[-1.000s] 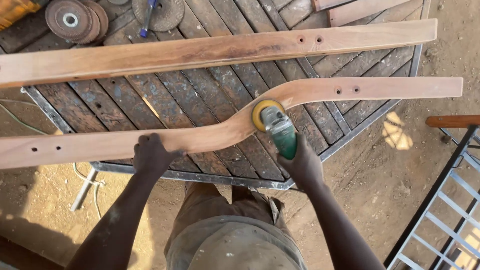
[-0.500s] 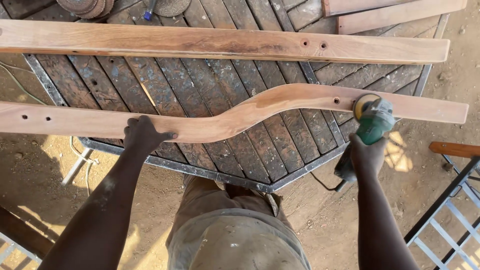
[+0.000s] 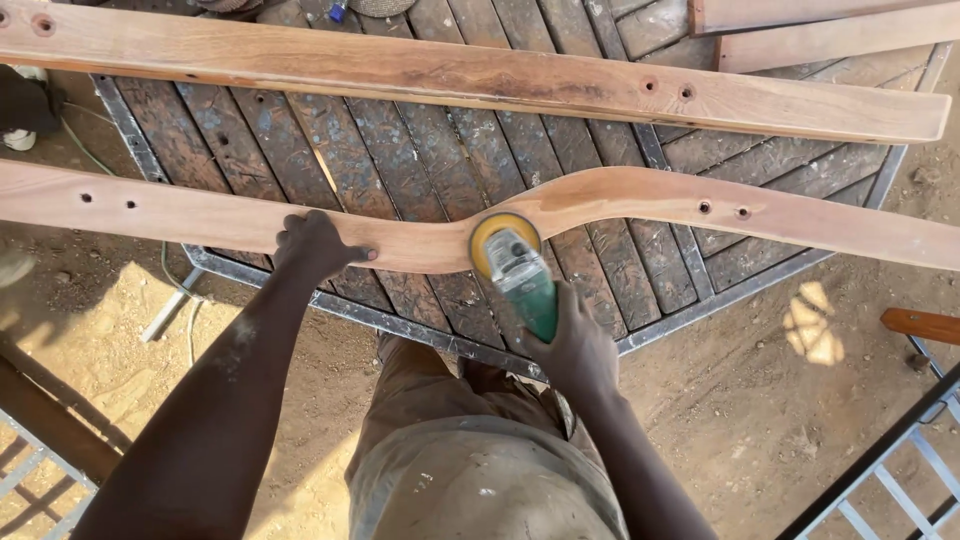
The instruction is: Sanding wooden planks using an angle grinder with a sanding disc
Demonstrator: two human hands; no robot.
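Right hand (image 3: 580, 345) gripped the green angle grinder (image 3: 520, 275), its yellow disc on the curved wooden rail (image 3: 620, 200) at frame centre; left hand (image 3: 315, 245) pressed flat, steadying it on the slatted worktop (image 3: 400, 140). Sanding mid-pass, I'd judge; next calls for even pressure along the bend.

I see no packages, labels, signs or screens from here; nothing of that kind shows anywhere on the bench or the ground around it.
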